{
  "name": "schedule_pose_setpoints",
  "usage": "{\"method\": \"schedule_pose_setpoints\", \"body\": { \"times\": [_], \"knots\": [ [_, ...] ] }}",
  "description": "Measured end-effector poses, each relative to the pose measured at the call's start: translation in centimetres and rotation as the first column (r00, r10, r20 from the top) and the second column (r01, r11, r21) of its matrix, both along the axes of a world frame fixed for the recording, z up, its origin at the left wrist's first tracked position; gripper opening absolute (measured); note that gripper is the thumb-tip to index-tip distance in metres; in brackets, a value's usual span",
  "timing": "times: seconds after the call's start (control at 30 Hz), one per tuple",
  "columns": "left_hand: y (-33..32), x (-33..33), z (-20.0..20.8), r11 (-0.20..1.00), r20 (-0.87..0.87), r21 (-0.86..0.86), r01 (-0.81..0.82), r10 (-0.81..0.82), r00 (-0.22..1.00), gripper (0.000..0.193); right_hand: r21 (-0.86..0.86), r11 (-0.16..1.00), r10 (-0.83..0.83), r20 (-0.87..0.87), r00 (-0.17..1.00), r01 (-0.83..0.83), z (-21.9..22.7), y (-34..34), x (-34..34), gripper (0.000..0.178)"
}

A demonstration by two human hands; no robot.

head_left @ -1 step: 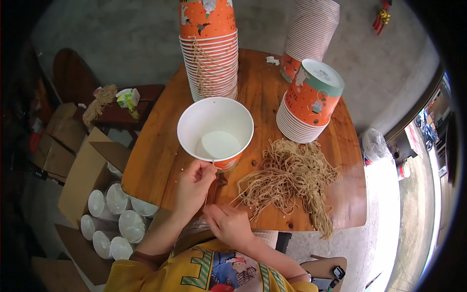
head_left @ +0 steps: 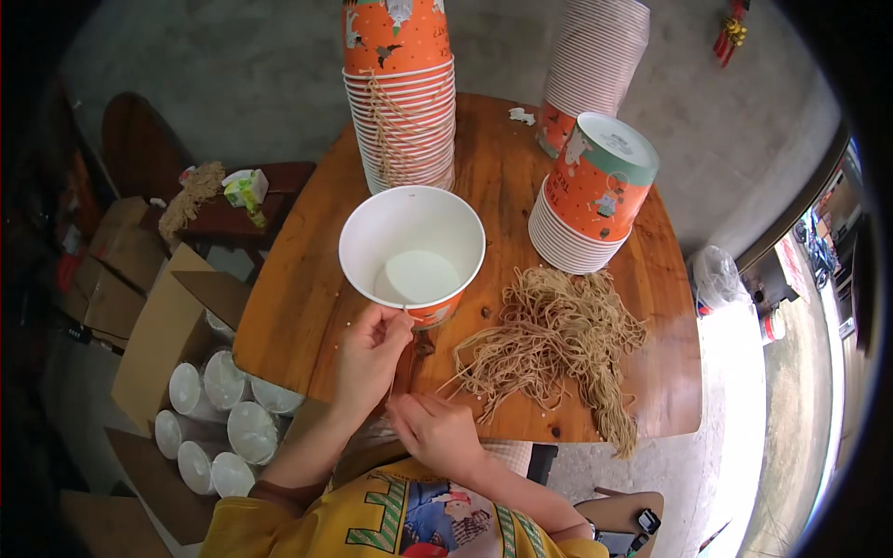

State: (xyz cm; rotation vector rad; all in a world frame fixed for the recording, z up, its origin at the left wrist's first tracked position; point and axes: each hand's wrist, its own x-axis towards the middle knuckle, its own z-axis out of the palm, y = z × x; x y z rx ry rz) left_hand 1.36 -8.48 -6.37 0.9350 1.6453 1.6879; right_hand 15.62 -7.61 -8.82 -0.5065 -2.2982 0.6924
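Observation:
A large white-lined paper bucket (head_left: 412, 244) with an orange printed outside stands upright, mouth up, near the middle of the wooden table. My left hand (head_left: 368, 353) is closed in a pinch at the bucket's near rim, on a thin tan cord that shows there. Just below and to the right, at the table's front edge, my right hand (head_left: 437, 430) is closed. The thin cord (head_left: 393, 375) runs down from the left fingers toward the right ones; its lower end is hidden. Right of my hands lies a tangled heap of tan cords (head_left: 558, 339).
A tall stack of orange buckets (head_left: 402, 121) with cords hanging on it stands behind. At right are an upside-down stack (head_left: 595, 200) and a plastic-wrapped stack (head_left: 595, 65). An open carton (head_left: 153, 325) of wrapped white cups is left of the table (head_left: 298, 279).

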Motion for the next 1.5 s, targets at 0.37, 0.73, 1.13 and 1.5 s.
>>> {"method": "schedule_pose_setpoints", "body": {
  "times": [0.37,0.73,1.13,1.5],
  "knots": [
    [0.6,-0.3,0.2,0.937,-0.631,0.135,-0.322,0.331,0.702,0.011,0.235,0.972,-0.017,0.069,0.997,0.000,-0.2,-0.3,-0.2,0.011],
    [-2.5,-2.3,-3.7,0.967,-0.793,0.183,-0.178,0.253,0.554,0.011,-0.188,0.982,0.005,-0.148,0.989,-0.033,5.3,0.4,3.9,0.019],
    [1.5,0.5,4.2,0.995,-0.897,-0.019,-0.097,0.026,0.441,0.033,-0.562,0.479,-0.038,-0.780,0.624,-0.674,11.3,2.5,12.3,0.019],
    [-0.7,-11.4,5.8,0.994,-0.811,-0.091,0.064,-0.111,0.574,0.021,-0.813,0.522,-0.375,-0.489,0.788,-0.256,8.5,8.1,8.1,0.012]
  ]
}}
